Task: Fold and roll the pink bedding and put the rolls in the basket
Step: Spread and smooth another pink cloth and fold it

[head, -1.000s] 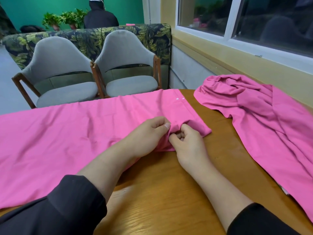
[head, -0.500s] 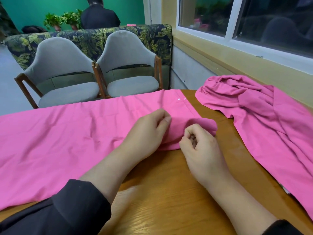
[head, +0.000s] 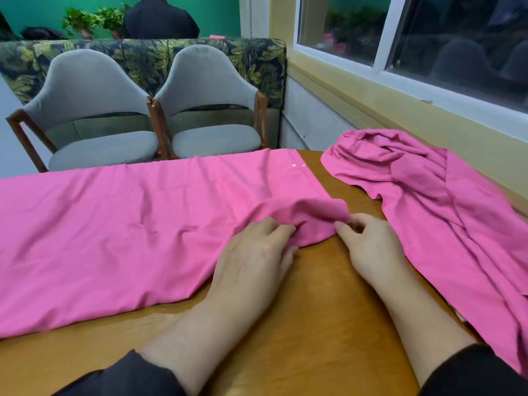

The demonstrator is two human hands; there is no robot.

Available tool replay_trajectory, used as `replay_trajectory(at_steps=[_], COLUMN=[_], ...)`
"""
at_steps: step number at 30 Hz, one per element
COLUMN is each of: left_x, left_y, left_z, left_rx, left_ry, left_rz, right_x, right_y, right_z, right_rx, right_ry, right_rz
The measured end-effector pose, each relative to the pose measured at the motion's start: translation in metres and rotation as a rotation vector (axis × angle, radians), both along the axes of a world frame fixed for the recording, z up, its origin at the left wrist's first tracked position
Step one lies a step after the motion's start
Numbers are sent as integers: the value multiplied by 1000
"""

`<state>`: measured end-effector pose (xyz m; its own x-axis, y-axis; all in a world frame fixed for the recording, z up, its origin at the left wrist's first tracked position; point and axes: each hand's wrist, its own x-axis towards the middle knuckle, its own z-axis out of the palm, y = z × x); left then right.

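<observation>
You're seated at a wooden table (head: pixel 314 324) in what looks like a café or lounge. Beyond its far edge stand two grey upholstered chairs (head: pixel 143 118), backed by a leaf-print booth partition (head: pixel 148 57). Potted plants (head: pixel 94 21) sit behind that, and a window (head: pixel 428 38) runs along the table's right.

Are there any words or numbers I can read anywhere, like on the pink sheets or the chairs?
No readable words or numbers anywhere.
The flat pink sheet is plain, with only two small white snaps near its far corner.
The crumpled pink sheet and grey chairs show no labels.
</observation>
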<state>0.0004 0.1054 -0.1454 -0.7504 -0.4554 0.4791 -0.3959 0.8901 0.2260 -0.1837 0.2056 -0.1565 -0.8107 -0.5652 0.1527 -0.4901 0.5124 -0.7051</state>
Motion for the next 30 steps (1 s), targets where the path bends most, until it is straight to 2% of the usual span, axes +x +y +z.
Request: replay_trajectory(at_steps=[5,7,10,17,21,25,27,30], left_x=[-13,-20,-29,-40,-37,-28,-22,-13], left_y=[-6,-10,-16,-23,-22,-17,-9,6], left_z=[-4,-4,-4,-10,-13,-11,-8,-3], left_rx=[75,130,180,180,120,-29,-150,-258], left_ry=[-14,-9,-23,-57,-1,208,264,247], left_rz=[139,203,270,343,278,158,93,25], right_x=[-1,1,-2,-8,-9,-6,-5,-6], right_y=[-6,-11,-21,-35,-30,-13,-2,15], right_z=[3,3,3,0,0,14,19,22], right_rx=[-216,-176,-13,-57,-226,-458,-495,-469], right_ry=[16,-58,-50,-66,-103,-214,-312,-343], right_rz=[57,94,84,48,64,135,174,167])
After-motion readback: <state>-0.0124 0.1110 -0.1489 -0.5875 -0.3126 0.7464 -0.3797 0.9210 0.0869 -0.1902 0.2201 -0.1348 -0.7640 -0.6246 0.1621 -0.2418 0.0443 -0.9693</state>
